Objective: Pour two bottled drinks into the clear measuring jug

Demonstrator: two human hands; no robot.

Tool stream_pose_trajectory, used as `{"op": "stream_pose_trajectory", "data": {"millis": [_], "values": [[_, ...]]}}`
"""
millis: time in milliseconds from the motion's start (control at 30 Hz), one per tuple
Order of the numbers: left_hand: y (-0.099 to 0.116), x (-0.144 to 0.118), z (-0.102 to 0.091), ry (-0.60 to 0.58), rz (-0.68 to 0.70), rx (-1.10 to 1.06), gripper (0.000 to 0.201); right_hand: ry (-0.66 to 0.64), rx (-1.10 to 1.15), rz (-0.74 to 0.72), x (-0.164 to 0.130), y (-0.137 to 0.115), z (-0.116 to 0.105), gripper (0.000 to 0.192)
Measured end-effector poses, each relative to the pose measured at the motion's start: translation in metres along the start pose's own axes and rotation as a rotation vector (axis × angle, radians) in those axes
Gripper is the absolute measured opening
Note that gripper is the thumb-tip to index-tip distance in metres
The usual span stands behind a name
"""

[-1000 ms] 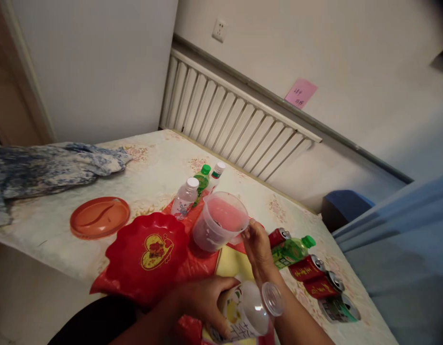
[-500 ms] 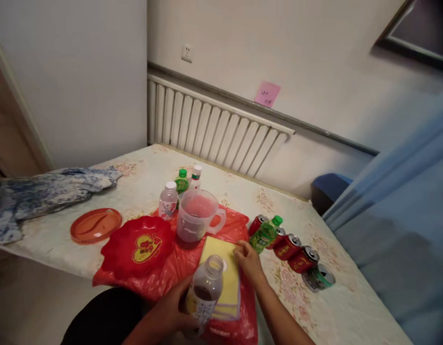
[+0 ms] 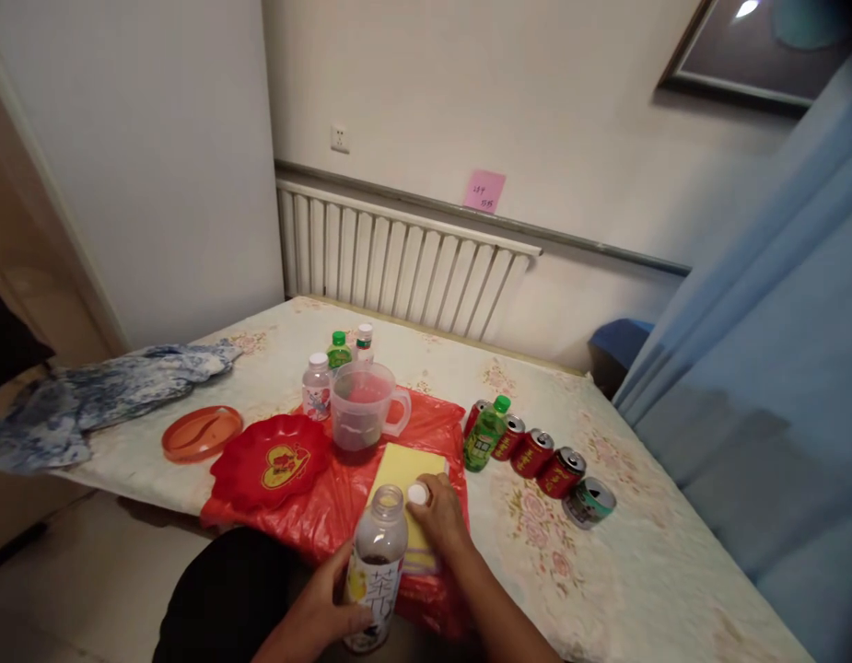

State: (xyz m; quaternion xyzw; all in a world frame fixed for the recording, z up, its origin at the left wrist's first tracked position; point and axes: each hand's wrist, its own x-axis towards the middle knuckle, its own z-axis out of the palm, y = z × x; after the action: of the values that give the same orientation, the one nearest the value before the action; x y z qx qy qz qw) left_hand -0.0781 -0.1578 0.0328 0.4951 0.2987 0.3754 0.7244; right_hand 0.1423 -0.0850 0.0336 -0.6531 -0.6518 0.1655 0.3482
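Left hand point(image 3: 329, 612) clamped on open bottle point(image 3: 377, 566), label characters unreadable; right hand point(image 3: 439, 520) fingers now pinching white cap point(image 3: 417, 494), nearer the bottle.

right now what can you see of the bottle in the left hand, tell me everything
The bottle is clear plastic, upright, uncapped, its open mouth on top. A little dark liquid shows below the neck. A pale label with yellow fruit and dark characters wraps its lower half. The left hand grips it low on the label side. It stands over the red plastic sheet, beside the right hand, which holds a white cap.
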Motion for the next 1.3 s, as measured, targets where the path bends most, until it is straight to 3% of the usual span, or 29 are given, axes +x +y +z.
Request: {"op": "stream_pose_trajectory", "data": {"millis": [267, 500, 667, 833, 1067, 1300], "values": [[0.001, 0.011, 0.026, -0.053, 0.029, 0.027, 0.094, 0.052, 0.146, -0.111, -0.042, -0.014, -0.063, 0.035], [-0.005, 0.018, 0.042, -0.140, 0.062, 0.033, 0.091, -0.008, 0.207, -0.255, -0.069, -0.055, -0.128, 0.049], [0.007, 0.014, 0.056, -0.149, 0.041, 0.096, 0.087, -0.071, 0.185, -0.268, -0.075, -0.064, -0.160, 0.049], [0.019, 0.010, 0.065, -0.150, 0.014, 0.121, 0.083, -0.128, 0.247, -0.203, -0.073, -0.060, -0.174, 0.038], [0.025, 0.009, 0.068, -0.124, -0.004, 0.227, 0.080, -0.186, 0.534, -0.086, -0.068, -0.059, -0.170, 0.034], [0.023, 0.008, 0.068, -0.113, 0.007, 0.331, 0.078, -0.240, 0.415, -0.202, -0.063, -0.064, -0.174, 0.026]]}}
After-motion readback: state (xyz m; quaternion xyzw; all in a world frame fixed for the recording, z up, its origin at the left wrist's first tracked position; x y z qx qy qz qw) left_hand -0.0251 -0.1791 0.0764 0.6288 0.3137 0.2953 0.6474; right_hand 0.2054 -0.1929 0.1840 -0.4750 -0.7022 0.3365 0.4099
